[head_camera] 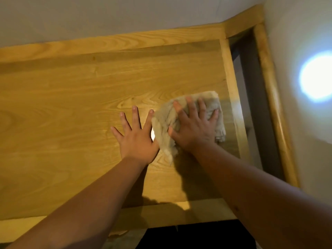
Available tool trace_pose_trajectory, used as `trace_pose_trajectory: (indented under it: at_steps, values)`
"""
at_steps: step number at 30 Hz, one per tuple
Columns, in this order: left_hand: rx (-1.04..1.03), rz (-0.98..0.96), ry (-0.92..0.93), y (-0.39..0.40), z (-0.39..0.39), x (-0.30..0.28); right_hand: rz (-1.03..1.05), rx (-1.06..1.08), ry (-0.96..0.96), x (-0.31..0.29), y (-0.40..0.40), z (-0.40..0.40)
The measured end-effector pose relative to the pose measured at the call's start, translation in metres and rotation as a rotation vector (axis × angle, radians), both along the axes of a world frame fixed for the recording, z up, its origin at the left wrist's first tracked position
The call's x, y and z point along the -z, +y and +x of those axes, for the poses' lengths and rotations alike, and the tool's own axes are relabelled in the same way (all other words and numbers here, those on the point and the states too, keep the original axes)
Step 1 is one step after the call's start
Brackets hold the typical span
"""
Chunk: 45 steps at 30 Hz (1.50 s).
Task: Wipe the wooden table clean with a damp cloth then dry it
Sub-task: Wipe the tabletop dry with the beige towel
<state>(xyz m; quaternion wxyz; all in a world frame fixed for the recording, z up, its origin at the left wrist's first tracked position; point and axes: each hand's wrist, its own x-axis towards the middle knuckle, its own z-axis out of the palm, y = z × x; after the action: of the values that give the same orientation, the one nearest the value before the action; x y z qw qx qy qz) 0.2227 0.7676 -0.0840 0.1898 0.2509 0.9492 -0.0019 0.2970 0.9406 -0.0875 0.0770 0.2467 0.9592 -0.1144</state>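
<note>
Cloth (186,121), beige, bunched; long axis ran diagonally, near-left to far-right.
I saw right hand (195,130) pressing it flat-fingered onto wooden table (62,108); left hand (137,139) splayed beside it.

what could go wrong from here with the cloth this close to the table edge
1. The cloth lies bunched near the table's right edge, so a wide stroke by the right hand might push it into the dark gap beside the table.
2. Bunched as it is, the cloth may wipe unevenly and leave streaks.
3. The left hand rests flat with spread fingers on the wood, so it may leave prints on the surface.
</note>
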Motion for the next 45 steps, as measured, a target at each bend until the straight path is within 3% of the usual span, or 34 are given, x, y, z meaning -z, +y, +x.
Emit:
trace_pose_trajectory:
  at_steps: [14,23,29,45]
  values:
    - [-0.011,0.032,0.065,0.0,0.002,0.006,0.085,0.144,0.055,0.004,0.092,-0.196]
    - [-0.017,0.004,0.061,0.001,0.001,0.002,0.065,0.111,0.057,-0.003,0.103,-0.213]
    - [-0.03,0.027,0.027,0.002,0.002,0.0,0.052,0.074,0.033,-0.005,0.077,-0.16]
    - [-0.003,0.048,0.076,-0.001,0.002,0.004,0.034,0.022,-0.005,-0.012,-0.073,0.136]
